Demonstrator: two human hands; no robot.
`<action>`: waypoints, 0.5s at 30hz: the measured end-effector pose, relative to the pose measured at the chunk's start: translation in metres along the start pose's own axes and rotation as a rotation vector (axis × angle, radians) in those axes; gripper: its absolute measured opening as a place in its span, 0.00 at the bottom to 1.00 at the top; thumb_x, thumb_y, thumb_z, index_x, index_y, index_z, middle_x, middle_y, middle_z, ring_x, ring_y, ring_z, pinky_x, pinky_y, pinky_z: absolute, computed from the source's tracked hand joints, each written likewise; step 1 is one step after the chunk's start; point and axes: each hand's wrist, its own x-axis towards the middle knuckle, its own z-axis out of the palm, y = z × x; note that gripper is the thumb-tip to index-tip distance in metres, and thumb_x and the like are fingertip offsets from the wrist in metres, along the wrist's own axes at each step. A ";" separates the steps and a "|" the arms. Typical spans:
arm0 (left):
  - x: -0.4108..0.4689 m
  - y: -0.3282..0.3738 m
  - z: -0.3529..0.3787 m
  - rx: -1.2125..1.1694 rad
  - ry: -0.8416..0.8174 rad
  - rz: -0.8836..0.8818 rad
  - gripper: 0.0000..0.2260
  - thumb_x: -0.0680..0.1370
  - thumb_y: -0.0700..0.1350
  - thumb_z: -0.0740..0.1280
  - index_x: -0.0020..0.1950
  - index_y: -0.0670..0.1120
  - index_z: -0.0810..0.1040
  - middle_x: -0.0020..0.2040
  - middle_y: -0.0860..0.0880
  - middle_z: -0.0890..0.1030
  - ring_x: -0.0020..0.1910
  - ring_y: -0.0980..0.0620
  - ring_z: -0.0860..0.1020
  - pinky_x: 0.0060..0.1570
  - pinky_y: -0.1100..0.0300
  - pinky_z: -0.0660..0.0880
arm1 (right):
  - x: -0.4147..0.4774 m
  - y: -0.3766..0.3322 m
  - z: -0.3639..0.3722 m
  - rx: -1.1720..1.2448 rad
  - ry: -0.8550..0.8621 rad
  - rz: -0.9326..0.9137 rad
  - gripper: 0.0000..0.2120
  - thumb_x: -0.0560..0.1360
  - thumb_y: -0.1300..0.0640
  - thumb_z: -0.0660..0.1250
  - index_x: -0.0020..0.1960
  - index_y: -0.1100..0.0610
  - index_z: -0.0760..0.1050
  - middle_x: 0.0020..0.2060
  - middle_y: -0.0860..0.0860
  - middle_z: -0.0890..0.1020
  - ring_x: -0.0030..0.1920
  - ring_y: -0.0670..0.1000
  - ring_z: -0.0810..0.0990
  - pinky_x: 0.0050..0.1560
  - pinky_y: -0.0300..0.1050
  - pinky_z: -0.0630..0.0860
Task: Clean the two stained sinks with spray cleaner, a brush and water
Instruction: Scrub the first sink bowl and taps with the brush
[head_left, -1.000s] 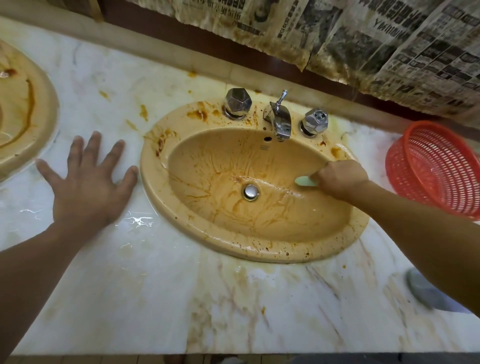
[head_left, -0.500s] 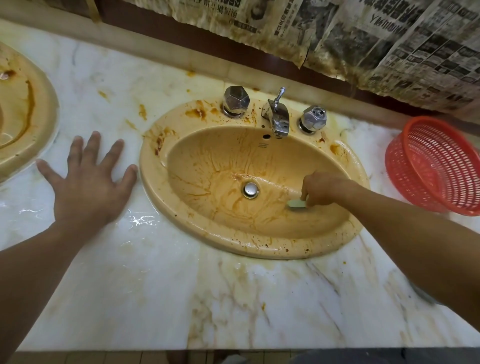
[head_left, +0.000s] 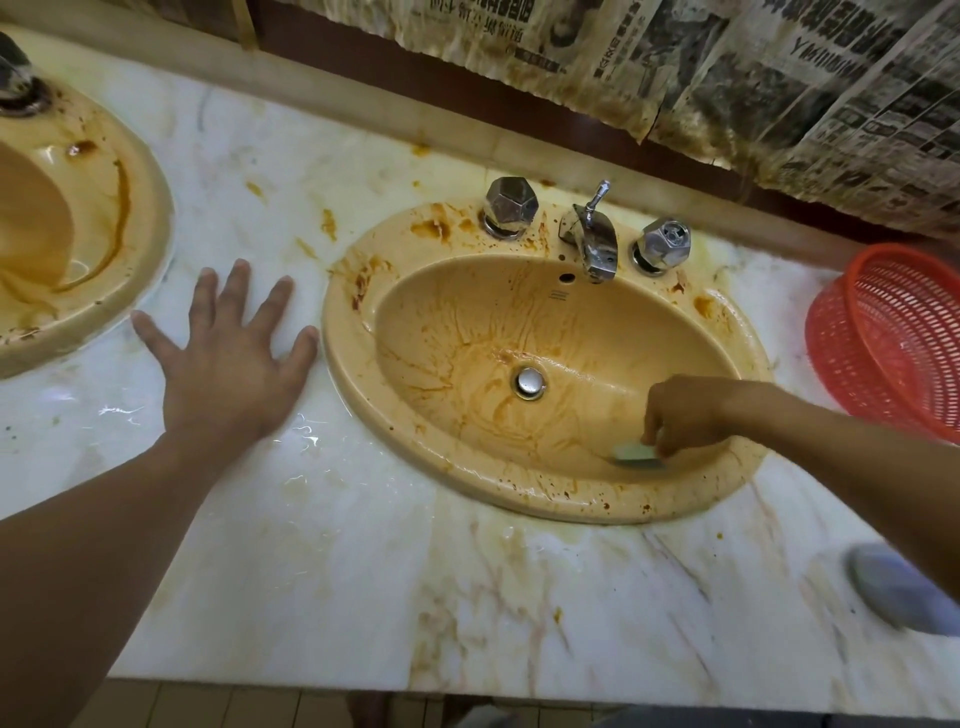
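Marble counter (head_left: 363, 571) under flat left hand (head_left: 228, 374); right hand (head_left: 685, 410) grips seemingly a brush (head_left: 634, 453); newsprint (head_left: 779, 67) unreadable.

Tan, rust and white before you.
Your sink (head_left: 545, 501) is tan-yellow, streaked with branching orange-brown stains, its rim speckled dark rust; the second sink (head_left: 140, 218) shows the same tan with a curved brown smear. The counter (head_left: 337, 571) is white marble veined beige and yellow. Your brush (head_left: 635, 452) is pale green, the basket (head_left: 883, 353) red mesh, the taps (head_left: 509, 205) chrome, the newspaper (head_left: 779, 78) black print browned at its edges.
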 end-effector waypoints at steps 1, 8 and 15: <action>0.000 0.000 0.000 0.000 -0.005 -0.002 0.29 0.84 0.68 0.48 0.83 0.59 0.57 0.85 0.49 0.54 0.84 0.48 0.47 0.72 0.21 0.44 | -0.009 0.008 -0.006 -0.081 -0.010 0.057 0.10 0.77 0.48 0.71 0.56 0.49 0.84 0.49 0.45 0.84 0.48 0.47 0.82 0.52 0.43 0.80; 0.001 0.000 -0.002 -0.005 -0.019 0.008 0.30 0.83 0.69 0.46 0.83 0.59 0.57 0.85 0.48 0.54 0.84 0.46 0.48 0.71 0.20 0.45 | -0.015 0.015 0.015 0.103 0.082 0.094 0.14 0.78 0.47 0.69 0.63 0.44 0.82 0.55 0.43 0.81 0.52 0.48 0.80 0.55 0.45 0.80; 0.000 0.001 -0.002 -0.006 -0.027 -0.005 0.29 0.83 0.68 0.47 0.84 0.60 0.56 0.85 0.50 0.53 0.84 0.47 0.47 0.72 0.22 0.43 | 0.029 -0.006 0.011 0.007 0.369 0.226 0.12 0.81 0.51 0.63 0.62 0.48 0.80 0.47 0.48 0.80 0.44 0.50 0.80 0.43 0.48 0.82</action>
